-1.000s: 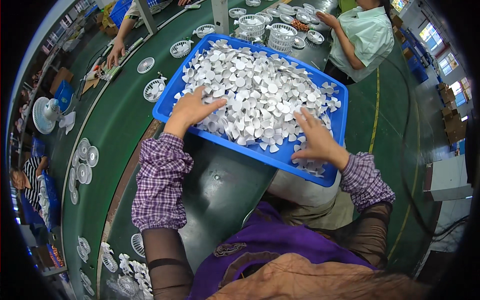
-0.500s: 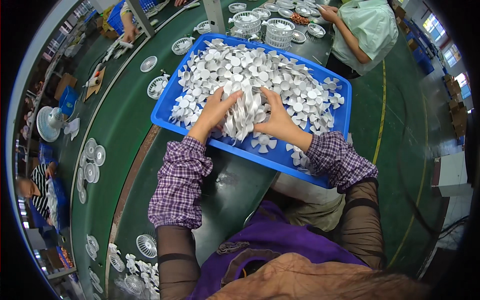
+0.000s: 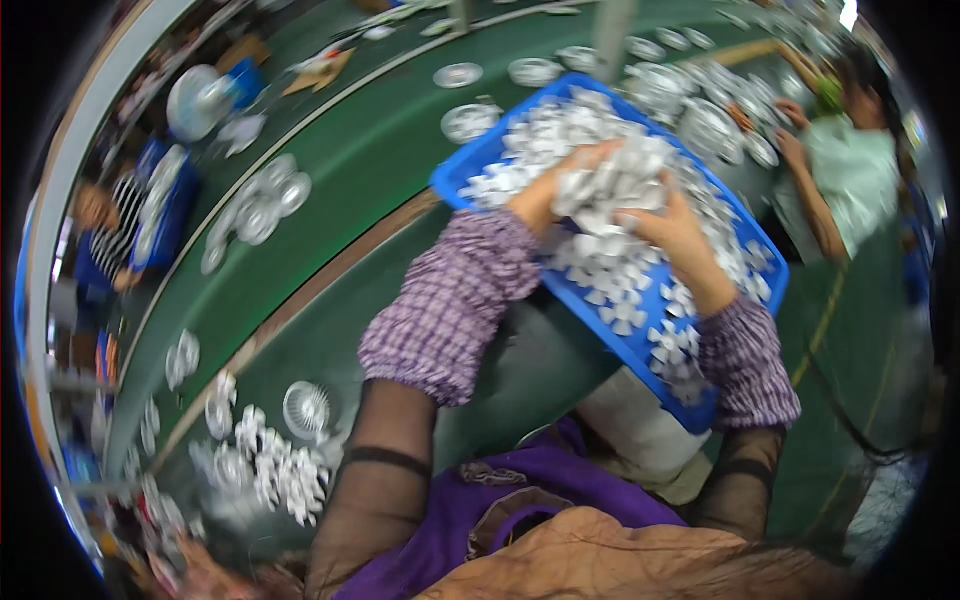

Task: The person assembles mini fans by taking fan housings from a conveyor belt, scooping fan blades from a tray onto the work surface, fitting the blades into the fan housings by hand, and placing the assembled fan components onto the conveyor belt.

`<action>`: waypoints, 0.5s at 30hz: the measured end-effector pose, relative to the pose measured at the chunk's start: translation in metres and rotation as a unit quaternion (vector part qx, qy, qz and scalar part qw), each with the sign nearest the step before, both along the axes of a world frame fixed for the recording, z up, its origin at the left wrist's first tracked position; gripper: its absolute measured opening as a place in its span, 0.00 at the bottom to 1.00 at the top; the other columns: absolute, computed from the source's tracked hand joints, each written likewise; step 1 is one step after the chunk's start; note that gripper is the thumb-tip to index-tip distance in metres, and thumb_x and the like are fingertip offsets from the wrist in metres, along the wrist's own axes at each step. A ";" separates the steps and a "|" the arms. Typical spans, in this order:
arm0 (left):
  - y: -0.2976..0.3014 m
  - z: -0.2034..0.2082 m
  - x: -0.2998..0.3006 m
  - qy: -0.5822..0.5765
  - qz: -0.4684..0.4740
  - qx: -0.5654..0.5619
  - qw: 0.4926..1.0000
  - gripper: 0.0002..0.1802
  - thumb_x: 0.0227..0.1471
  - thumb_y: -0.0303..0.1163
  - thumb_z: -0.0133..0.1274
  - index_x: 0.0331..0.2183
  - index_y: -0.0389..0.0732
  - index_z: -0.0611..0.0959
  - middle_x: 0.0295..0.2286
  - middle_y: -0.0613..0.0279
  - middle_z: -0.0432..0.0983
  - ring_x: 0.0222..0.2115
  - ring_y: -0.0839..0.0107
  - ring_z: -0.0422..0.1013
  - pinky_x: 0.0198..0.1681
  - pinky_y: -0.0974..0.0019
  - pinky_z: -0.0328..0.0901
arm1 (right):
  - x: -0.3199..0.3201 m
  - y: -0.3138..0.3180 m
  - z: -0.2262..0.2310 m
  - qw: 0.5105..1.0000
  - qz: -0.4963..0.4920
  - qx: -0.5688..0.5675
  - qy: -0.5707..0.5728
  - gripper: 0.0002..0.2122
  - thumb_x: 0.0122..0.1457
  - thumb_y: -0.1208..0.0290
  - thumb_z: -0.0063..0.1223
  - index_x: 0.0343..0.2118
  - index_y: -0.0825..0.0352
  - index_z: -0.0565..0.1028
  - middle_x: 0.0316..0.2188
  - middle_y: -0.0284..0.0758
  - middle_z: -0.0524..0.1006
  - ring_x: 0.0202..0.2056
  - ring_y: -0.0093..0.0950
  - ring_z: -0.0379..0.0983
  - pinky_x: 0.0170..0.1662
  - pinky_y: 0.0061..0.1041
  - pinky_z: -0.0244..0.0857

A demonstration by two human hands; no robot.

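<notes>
Between my two hands I hold a thick bundle of white fan blades [image 3: 618, 180], pressed together and raised over the tray. My left hand [image 3: 562, 182] grips its left side, the fingers partly behind the blades. On the bundle's right side is my right hand [image 3: 685, 235], with the thumb across the front and the fingers round the far side. Beneath lies a blue plastic tray [image 3: 592, 312] heaped with loose white fan blades [image 3: 625, 300] of the same kind. Motion blurs the bundle somewhat.
Near left on the green table sit another pile of fan blades [image 3: 280, 465] and a white fan grille [image 3: 307, 408]. More grilles [image 3: 262, 205] lie along the green conveyor [image 3: 370, 150]. A metal post [image 3: 612, 40] rises behind the tray. Co-workers sit at the right [image 3: 845, 170] and left [image 3: 125, 215].
The view has turned left, so the tray appears farther right and tilted. My hands have lifted the bundle of fan blades off the heap. More of the near-left pile shows.
</notes>
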State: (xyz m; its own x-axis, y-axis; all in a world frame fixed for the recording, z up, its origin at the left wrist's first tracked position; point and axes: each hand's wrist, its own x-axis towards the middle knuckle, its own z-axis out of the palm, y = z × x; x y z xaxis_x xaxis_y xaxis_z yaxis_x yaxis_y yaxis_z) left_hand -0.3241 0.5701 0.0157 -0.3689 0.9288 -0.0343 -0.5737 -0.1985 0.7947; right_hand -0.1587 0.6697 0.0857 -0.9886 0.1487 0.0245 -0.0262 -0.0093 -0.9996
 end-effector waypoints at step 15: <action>-0.180 0.024 0.006 0.301 0.159 0.107 0.934 0.32 0.55 0.44 0.54 0.57 0.40 0.67 0.52 0.62 0.67 0.50 0.70 0.66 0.54 0.65 0.61 | -0.035 -0.130 0.029 0.989 0.104 0.102 -0.037 0.38 0.49 0.69 0.64 0.61 0.65 0.54 0.46 0.37 0.73 0.42 0.28 0.75 0.31 0.26 0.75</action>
State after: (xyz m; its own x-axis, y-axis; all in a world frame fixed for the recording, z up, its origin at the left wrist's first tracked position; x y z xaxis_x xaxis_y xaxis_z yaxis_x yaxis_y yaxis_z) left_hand -0.3184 0.3902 0.0395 -0.5197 0.7308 0.4425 0.0793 -0.4744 0.8767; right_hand -0.1942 0.5395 0.1142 -0.9974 -0.0585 -0.0412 0.0291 0.1950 -0.9804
